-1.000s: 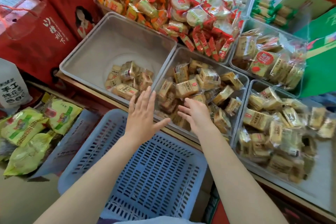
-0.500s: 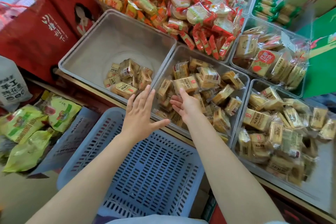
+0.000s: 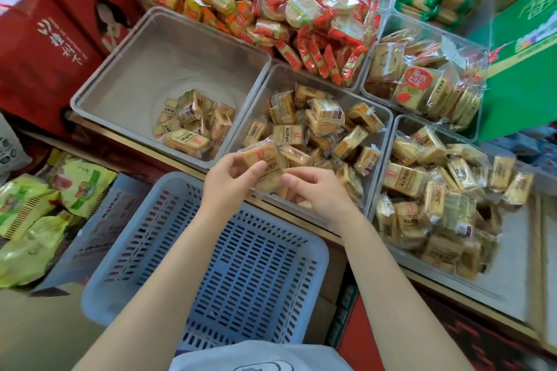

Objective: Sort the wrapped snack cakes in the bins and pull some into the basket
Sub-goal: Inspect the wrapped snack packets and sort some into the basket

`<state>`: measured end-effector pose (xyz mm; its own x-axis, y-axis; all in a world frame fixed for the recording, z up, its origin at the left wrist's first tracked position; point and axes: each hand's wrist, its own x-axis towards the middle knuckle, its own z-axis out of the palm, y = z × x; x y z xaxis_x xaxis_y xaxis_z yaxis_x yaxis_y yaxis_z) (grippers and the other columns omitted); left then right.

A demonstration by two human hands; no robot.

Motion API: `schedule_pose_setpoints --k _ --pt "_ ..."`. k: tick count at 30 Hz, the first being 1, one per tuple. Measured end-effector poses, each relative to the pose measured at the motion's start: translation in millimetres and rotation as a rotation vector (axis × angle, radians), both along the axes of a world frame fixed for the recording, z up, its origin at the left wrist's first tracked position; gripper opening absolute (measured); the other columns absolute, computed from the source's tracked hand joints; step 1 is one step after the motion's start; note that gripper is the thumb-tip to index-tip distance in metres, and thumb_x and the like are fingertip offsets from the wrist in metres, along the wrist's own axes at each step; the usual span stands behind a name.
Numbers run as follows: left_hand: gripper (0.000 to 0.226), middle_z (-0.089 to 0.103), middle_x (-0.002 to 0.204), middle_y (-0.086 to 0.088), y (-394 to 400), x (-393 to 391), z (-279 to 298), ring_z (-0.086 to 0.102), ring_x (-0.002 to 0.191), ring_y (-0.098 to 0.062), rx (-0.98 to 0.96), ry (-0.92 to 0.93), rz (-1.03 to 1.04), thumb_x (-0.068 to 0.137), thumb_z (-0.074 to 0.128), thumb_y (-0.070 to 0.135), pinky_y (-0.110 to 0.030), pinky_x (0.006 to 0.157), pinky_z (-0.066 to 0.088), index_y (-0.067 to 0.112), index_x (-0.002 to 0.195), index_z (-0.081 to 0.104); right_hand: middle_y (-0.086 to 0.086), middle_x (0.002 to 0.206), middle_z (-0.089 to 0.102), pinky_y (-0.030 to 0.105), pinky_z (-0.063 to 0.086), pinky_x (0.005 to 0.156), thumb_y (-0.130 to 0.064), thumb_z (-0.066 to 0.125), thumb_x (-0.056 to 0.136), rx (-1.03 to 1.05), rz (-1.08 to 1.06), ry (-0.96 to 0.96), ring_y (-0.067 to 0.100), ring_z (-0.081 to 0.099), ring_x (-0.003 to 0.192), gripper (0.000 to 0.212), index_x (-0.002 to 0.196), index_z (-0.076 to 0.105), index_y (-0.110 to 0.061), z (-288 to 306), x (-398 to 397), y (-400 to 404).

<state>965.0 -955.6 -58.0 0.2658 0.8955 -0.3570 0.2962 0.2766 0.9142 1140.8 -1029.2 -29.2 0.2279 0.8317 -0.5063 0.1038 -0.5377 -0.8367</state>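
You stand at a shop counter (image 3: 497,300) crowded with clear bins. Your left hand (image 3: 230,182) and right hand (image 3: 316,193) both curl round tan wrapped snack cakes (image 3: 265,159) over the middle bin's (image 3: 262,84) near edge, just above the empty blue basket (image 3: 229,259). Red gift bags (image 3: 45,48) stand left.

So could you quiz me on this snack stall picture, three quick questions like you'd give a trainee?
1. True or false: the blue basket already holds cakes.
2. What does the left hand grip?
A. a wrapped cake
B. a green packet
C. the basket rim
3. Fill in: the left bin holds ____ cakes than the middle bin.

Key: 1 false. 2 A, the wrapped cake, with the right hand at it too. 3 fewer.
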Motion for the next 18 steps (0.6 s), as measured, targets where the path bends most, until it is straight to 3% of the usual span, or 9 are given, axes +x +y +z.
schedule_pose_setpoints --k 3,6,10,14,16,18 --pt "0.023 0.077 0.095 -0.003 -3 -14 -4 0.074 0.081 -0.012 -0.102 -0.047 0.185 0.091 0.076 0.03 -0.02 0.057 0.054 0.014 0.107 0.069 -0.002 0.118 0.064 0.03 0.058 0.084 -0.027 0.07 0.095 0.031 -0.183 -0.192 0.015 0.066 0.1 0.025 0.12 0.067 -0.029 -16 6 12" --pt "0.028 0.076 0.098 -0.005 -7 -24 -7 0.072 0.075 -0.006 -0.172 -0.054 0.252 0.093 0.075 0.029 -0.016 0.054 0.051 0.01 0.112 0.068 -0.001 0.127 0.047 0.032 0.053 0.086 -0.023 0.071 0.093 -0.018 -0.313 -0.361 0.015 0.056 0.101 0.039 0.13 0.061 -0.026 -33 9 31" --pt "0.029 0.075 0.103 -0.005 -10 -25 -10 0.074 0.081 -0.01 -0.253 -0.086 0.262 0.095 0.072 0.03 -0.019 0.058 0.055 0.011 0.116 0.066 0.005 0.124 0.062 0.037 0.055 0.09 -0.019 0.074 0.091 -0.147 -0.212 -0.375 0.02 0.061 0.104 0.039 0.128 0.063 -0.02 -57 6 44" --pt "0.025 0.075 0.109 -0.005 -13 -27 -10 0.075 0.09 -0.014 -0.285 -0.112 0.227 0.097 0.07 0.031 -0.03 0.067 0.062 0.016 0.117 0.064 -0.003 0.106 0.066 0.043 0.061 0.087 -0.022 0.075 0.09 -0.13 -0.24 -0.343 0.021 0.068 0.097 0.033 0.122 0.065 -0.02 -59 3 41" --pt "0.025 0.074 0.11 -0.005 -16 -30 -9 0.076 0.089 -0.013 -0.324 -0.138 0.214 0.098 0.068 0.029 -0.029 0.065 0.061 0.015 0.118 0.062 -0.006 0.099 0.067 0.041 0.062 0.084 -0.023 0.074 0.092 -0.083 -0.241 -0.266 0.018 0.07 0.09 0.035 0.126 0.066 -0.018 -46 1 33" --pt "0.024 0.073 0.114 -0.009 -19 -34 -7 0.075 0.094 -0.019 -0.366 -0.163 0.201 0.099 0.067 0.029 -0.032 0.064 0.059 0.015 0.118 0.06 -0.003 0.097 0.071 0.03 0.061 0.077 -0.022 0.073 0.093 0.002 -0.246 -0.179 0.012 0.068 0.08 0.032 0.125 0.067 -0.02 -28 -4 21"
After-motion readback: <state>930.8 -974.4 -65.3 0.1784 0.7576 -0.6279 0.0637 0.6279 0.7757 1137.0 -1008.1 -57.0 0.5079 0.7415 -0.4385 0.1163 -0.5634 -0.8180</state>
